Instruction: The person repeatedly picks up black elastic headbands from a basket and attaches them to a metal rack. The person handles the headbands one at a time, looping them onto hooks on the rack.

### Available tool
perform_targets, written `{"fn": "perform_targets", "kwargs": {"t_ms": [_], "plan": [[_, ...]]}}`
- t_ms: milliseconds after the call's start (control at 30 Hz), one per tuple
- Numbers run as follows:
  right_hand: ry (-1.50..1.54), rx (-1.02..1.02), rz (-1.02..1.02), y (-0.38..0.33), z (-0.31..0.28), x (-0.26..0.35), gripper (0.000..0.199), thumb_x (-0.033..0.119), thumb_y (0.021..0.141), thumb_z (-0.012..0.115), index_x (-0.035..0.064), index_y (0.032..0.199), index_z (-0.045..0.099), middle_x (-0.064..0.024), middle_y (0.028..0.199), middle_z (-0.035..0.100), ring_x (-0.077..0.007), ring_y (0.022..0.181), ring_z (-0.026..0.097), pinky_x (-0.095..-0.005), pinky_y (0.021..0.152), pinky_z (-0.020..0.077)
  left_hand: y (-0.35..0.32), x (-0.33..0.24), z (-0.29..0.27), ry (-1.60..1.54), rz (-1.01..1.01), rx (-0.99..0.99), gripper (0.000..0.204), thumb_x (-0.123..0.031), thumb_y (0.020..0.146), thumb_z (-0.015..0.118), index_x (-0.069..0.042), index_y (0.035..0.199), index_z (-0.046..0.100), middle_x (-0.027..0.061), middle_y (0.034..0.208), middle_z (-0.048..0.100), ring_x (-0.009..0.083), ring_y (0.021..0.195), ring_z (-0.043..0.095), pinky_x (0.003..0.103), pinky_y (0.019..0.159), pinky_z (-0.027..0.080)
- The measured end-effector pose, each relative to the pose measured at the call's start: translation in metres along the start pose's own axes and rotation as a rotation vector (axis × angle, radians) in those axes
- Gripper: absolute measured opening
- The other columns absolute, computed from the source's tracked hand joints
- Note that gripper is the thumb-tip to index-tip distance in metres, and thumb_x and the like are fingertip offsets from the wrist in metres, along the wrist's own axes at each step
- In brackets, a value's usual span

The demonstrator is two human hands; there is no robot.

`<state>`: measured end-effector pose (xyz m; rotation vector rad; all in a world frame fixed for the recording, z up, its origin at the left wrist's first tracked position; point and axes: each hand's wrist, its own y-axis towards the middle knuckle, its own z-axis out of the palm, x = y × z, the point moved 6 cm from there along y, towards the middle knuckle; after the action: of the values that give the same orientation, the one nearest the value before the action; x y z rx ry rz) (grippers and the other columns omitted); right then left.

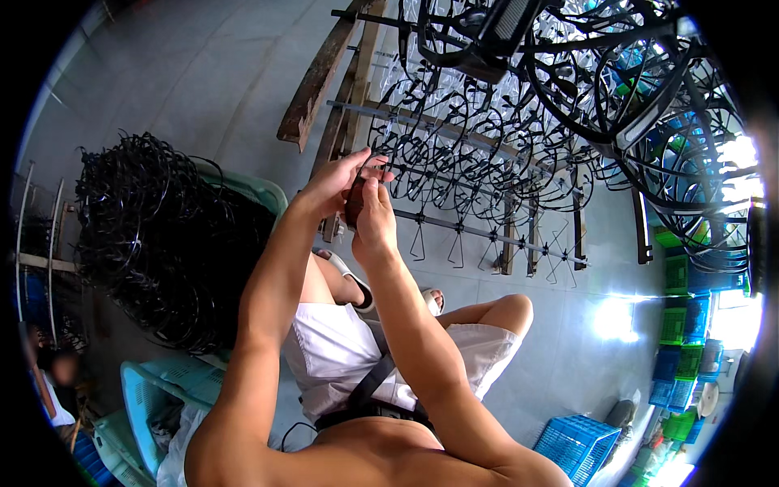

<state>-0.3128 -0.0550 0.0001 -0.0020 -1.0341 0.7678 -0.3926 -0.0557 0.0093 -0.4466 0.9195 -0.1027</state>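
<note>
Both hands meet above the knees: the left hand (pixel 337 185) and right hand (pixel 375 217) clasp a small dark object (pixel 355 203) between them. Below lies a grey concrete floor (pixel 203 73). Left, black wire rings (pixel 162 243) fill a green basket (pixel 260 191); ahead, a wooden rack (pixel 487 203) holds more rings. Blue and green crates (pixel 682 325) are stacked far right.

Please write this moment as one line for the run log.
left hand: on small dark object | right hand: on same object | ahead: rack of black wire rings

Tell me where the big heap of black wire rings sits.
In the head view, the heap of black wire rings sits at the person's left, piled in a pale green bin, beside the raised left forearm.
</note>
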Motion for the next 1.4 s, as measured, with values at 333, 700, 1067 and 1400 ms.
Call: {"fn": "perform_targets", "kwargs": {"t_ms": [333, 700, 1067, 1400], "plan": [[-0.051, 0.097, 0.019, -0.027, -0.003, 0.003, 0.027, 0.032, 0.099, 0.041, 0.0079, 0.105, 0.052, -0.0027, 0.083, 0.059, -0.0115, 0.067, 0.054, -0.0253, 0.061, 0.0436, -0.008, -0.009, 0.005, 0.105, 0.06, -0.125, 0.044, -0.037, 0.093, 0.043, 0.001, 0.108, 0.057, 0.0119, 0.102, 0.066, 0.0186, 0.092, 0.059, 0.032, 0.084, 0.046], [-0.084, 0.071, 0.088, -0.039, -0.004, 0.007, 0.027, 0.03, 0.099, 0.042, 0.0059, 0.105, 0.053, -0.0023, 0.082, 0.058, -0.0104, 0.067, 0.054, -0.0253, 0.062, 0.0448, -0.01, -0.001, 0.0, 0.006, 0.133, -0.117, 0.041, -0.033, 0.093, 0.044, 0.005, 0.104, 0.056, 0.0159, 0.103, 0.065, 0.0228, 0.092, 0.062, 0.034, 0.086, 0.048], [-0.05, 0.094, -0.021, -0.045, -0.009, 0.008, 0.031, 0.034, 0.098, 0.044, 0.0061, 0.092, 0.054, 0.0011, 0.073, 0.055, -0.0074, 0.065, 0.053, -0.0228, 0.055, 0.0418, -0.009, 0.002, -0.005, 0.04, 0.181, -0.116, 0.04, -0.031, 0.093, 0.046, 0.006, 0.105, 0.055, 0.0166, 0.103, 0.064, 0.0225, 0.092, 0.062, 0.034, 0.085, 0.049], [-0.061, 0.223, 0.162, -0.041, -0.019, 0.017, 0.027, 0.023, 0.097, 0.047, -0.0016, 0.096, 0.058, -0.0061, 0.088, 0.061, -0.0149, 0.082, 0.058, -0.0294, 0.078, 0.0481, -0.077, 0.102, -0.032, 0.448, 0.614, -0.017, 0.046, -0.007, 0.087, 0.059, 0.0, 0.128, 0.04, 0.008, 0.113, 0.056, 0.0164, 0.1, 0.057, 0.029, 0.087, 0.044]]}}
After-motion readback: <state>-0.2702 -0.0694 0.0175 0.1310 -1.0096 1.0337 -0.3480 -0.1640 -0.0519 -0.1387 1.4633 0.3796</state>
